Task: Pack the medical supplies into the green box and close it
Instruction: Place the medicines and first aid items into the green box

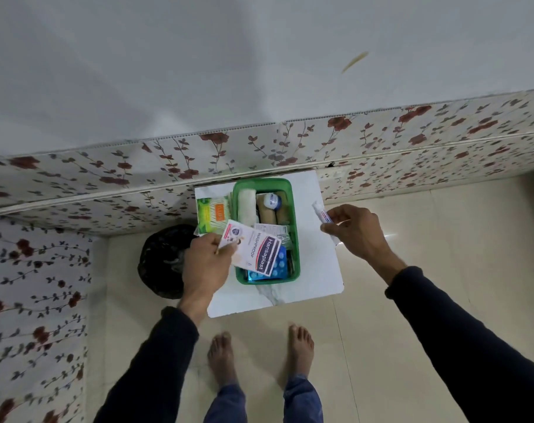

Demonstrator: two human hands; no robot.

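Green box (294, 227), rectangular plastic, lid off, sits on a white marbled board (320, 270) toward its far edge. Inside: white gauze roll (247, 206), tan bandage rolls (273, 212), round white cap (272, 200), blue blister strip (278, 264). Left hand (206, 264) pinches a flat glossy plaster packet (255, 250) over the box's near left part. Right hand (355, 230), fingers curled, grips a slim white tube (323, 215) beside the box's right wall. Green-and-white carton (212, 213) lies at the board's left edge; black bin (162, 261) just beyond.

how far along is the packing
Partly done: rolls and a blue pack already sit in the green box. Left hand holds a plaster packet over it; right hand holds a tube. A green packet waits outside. No lid visible.
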